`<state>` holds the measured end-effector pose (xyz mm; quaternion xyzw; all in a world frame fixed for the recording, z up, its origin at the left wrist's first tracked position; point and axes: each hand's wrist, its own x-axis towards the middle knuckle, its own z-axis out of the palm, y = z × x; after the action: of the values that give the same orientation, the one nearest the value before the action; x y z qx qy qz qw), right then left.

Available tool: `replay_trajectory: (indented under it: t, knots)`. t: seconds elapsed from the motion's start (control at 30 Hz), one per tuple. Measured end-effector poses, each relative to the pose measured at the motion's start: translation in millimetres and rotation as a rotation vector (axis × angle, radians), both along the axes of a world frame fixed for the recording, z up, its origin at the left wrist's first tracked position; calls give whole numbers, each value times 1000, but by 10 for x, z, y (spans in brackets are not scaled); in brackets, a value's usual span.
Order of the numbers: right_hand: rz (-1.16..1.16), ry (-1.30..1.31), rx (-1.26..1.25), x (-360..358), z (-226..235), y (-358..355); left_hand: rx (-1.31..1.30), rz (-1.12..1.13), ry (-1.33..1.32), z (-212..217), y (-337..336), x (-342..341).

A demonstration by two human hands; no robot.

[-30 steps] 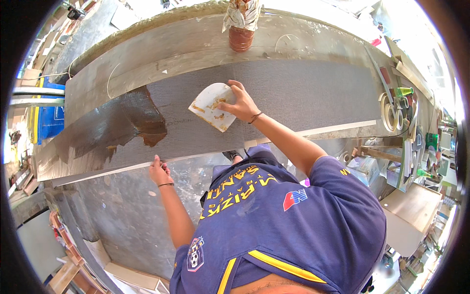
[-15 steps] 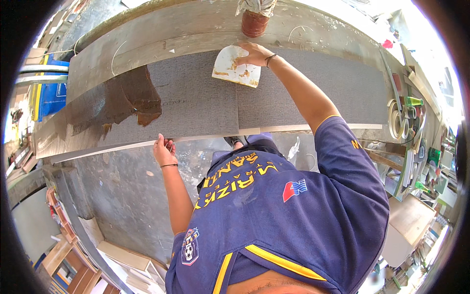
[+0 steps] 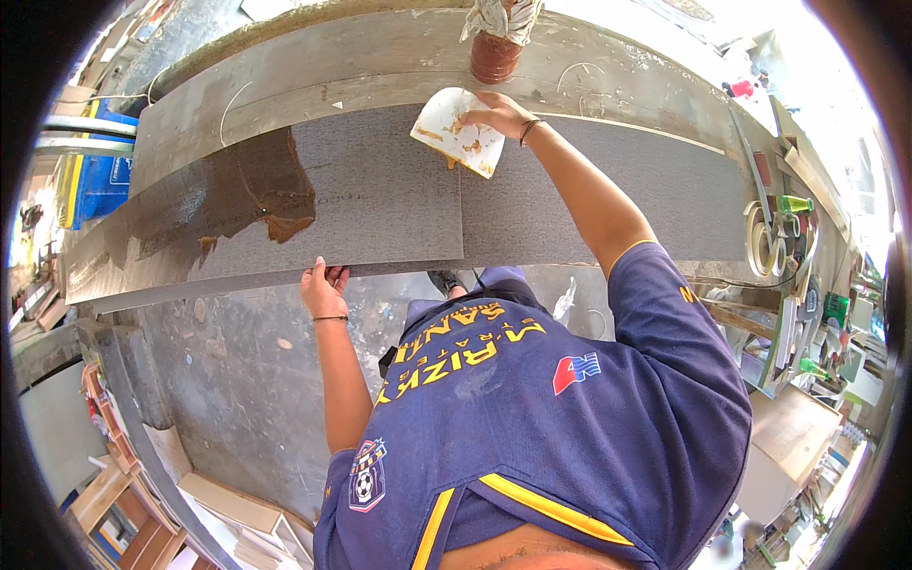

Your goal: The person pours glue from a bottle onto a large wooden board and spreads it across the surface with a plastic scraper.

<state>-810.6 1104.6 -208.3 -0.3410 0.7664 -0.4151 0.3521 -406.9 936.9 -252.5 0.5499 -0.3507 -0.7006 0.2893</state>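
- Worn gray desk (image 3: 370, 93) runs across the top of the frame.
- White scraper (image 3: 448, 131), upper middle, is pinched by the right hand (image 3: 502, 116).
- Brown goo (image 3: 252, 180) covers part of the left gray sheet (image 3: 389, 204); its right end looks bare, so it seems partly done.
- Left hand (image 3: 325, 289), left of middle, is at its front edge, fingers bent; I can't tell if they pinch.
- Brown can (image 3: 495, 60) stands top middle.

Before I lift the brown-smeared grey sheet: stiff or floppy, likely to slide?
Probably floppy: the brown-smeared grey sheet looks thin-edged and long. It could slide, since its right end overlaps a second grey sheet. The glossy brown patch suggests a slick or tacky grip there.
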Motion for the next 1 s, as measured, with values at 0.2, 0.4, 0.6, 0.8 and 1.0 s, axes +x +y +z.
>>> replay_trajectory:
  t: [0.2,0.4,0.6,0.8,1.0]
  knots:
    - [-98,200,-141,121,-65,5,25,-54,69,24,185,9]
    - [180,478,-113,900,309,-547,114,-111,89,41,572,-52]
    - [220,719,278,1100,283,-1106,176,-157,69,11,748,-150]
    - [387,778,147,1508,283,-1217,107,-157,54,17,781,-201]
    - [257,889,100,1263,168,-1704,80,-215,-35,46,730,-224]
